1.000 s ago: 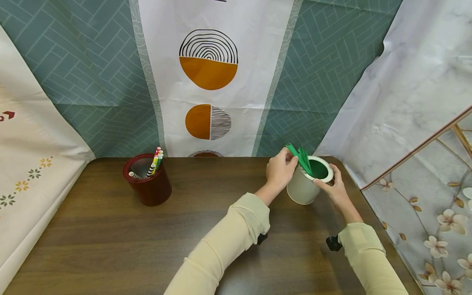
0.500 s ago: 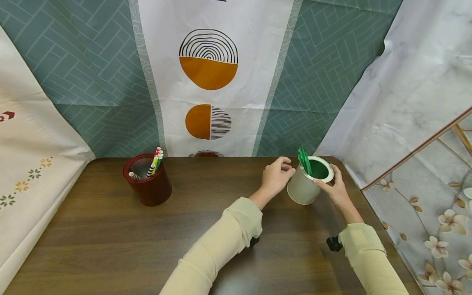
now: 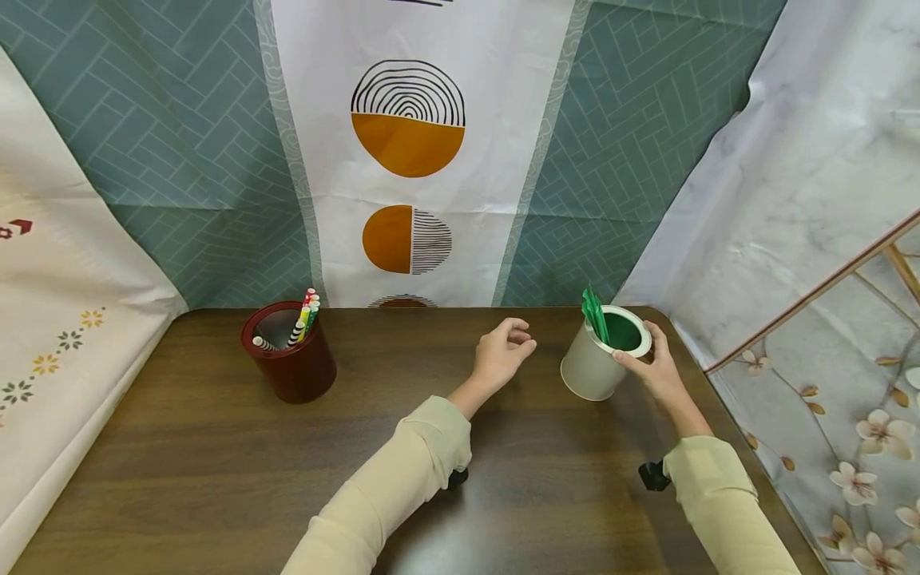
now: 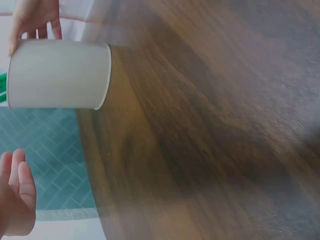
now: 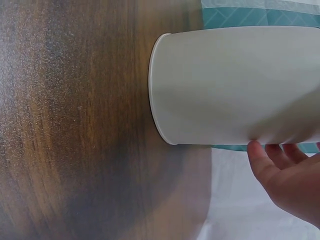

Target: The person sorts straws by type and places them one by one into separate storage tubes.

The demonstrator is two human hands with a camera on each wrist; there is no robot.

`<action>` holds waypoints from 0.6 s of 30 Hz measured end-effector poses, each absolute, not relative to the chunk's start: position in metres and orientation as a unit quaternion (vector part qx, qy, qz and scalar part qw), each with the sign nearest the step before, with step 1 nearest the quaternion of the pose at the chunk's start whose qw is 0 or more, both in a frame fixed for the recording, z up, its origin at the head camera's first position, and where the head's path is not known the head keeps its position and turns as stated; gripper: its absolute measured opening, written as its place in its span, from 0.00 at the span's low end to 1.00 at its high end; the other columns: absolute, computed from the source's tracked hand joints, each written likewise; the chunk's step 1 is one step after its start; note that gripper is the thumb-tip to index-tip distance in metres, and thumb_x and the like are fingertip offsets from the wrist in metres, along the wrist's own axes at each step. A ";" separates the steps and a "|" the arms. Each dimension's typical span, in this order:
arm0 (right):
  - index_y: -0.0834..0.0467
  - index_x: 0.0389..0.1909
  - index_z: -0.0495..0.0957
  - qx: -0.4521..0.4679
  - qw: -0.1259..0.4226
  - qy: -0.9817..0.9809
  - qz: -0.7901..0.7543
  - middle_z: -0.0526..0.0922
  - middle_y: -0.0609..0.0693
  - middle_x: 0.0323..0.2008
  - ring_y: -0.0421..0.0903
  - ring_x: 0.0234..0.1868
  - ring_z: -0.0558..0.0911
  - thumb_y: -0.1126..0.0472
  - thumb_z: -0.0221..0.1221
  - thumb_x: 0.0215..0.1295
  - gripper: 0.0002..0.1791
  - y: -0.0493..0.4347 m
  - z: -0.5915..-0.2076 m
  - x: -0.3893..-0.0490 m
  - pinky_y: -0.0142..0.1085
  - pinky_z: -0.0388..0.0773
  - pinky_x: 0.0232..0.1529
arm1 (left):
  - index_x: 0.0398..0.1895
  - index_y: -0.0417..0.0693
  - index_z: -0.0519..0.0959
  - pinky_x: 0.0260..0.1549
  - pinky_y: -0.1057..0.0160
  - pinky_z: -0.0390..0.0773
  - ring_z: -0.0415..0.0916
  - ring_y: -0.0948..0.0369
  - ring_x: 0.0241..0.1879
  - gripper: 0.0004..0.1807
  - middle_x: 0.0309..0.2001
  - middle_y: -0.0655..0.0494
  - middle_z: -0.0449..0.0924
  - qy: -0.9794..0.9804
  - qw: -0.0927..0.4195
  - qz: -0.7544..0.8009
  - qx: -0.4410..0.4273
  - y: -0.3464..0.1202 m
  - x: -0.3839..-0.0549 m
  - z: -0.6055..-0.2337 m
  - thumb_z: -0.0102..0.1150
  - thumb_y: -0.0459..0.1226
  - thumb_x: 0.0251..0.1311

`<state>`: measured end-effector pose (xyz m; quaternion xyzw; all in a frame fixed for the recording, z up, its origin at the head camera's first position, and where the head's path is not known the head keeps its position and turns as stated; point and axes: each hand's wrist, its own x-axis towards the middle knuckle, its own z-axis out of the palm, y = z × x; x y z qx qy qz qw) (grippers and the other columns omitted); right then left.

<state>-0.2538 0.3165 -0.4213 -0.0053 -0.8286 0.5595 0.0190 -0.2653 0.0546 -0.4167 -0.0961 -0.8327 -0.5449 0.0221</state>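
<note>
A pale grey-white cylindrical holder with a green inside stands at the table's right back. Several green strips lean against its left inner rim and stick out at the top. My right hand grips the holder's right side, thumb at the rim; in the right wrist view the fingers press its wall. Left of the holder and apart from it, my left hand hovers over the table with loosely curled fingers and nothing in it. The left wrist view also shows this hand holding nothing.
A dark red cylindrical holder stands at the left back, with several striped and coloured sticks leaning in it. The brown wooden table ends at a patterned green and white cloth behind. Marbled sheeting hangs at the right.
The left hand let go of a green strip at the white holder's rim, then moved left, away from it. The right hand has stayed on the holder.
</note>
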 end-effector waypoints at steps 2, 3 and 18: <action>0.60 0.67 0.34 -0.006 0.019 -0.827 0.561 0.50 0.63 0.63 0.51 0.55 0.58 0.62 0.55 0.59 0.45 0.316 -0.421 -0.253 0.14 0.63 0.38 | 0.46 0.50 0.73 0.30 0.69 0.77 0.81 0.61 0.35 0.15 0.39 0.56 0.81 -0.827 0.020 -0.553 -0.097 0.049 -0.265 -0.420 0.57 0.39 0.54; 0.60 0.67 0.34 -0.006 0.020 -0.828 0.561 0.50 0.63 0.62 0.51 0.55 0.59 0.62 0.55 0.59 0.45 0.316 -0.421 -0.253 0.14 0.63 0.38 | 0.46 0.50 0.73 0.30 0.69 0.77 0.81 0.60 0.35 0.15 0.40 0.55 0.81 -0.825 0.018 -0.556 -0.098 0.046 -0.264 -0.422 0.57 0.39 0.55; 0.60 0.68 0.30 0.003 -0.008 -0.864 0.504 0.45 0.67 0.66 0.59 0.62 0.55 0.55 0.53 0.61 0.46 0.326 -0.406 -0.251 0.37 0.64 0.54 | 0.45 0.49 0.73 0.30 0.66 0.77 0.80 0.58 0.35 0.14 0.39 0.53 0.81 -0.813 0.012 -0.577 -0.075 -0.011 -0.256 -0.440 0.57 0.39 0.55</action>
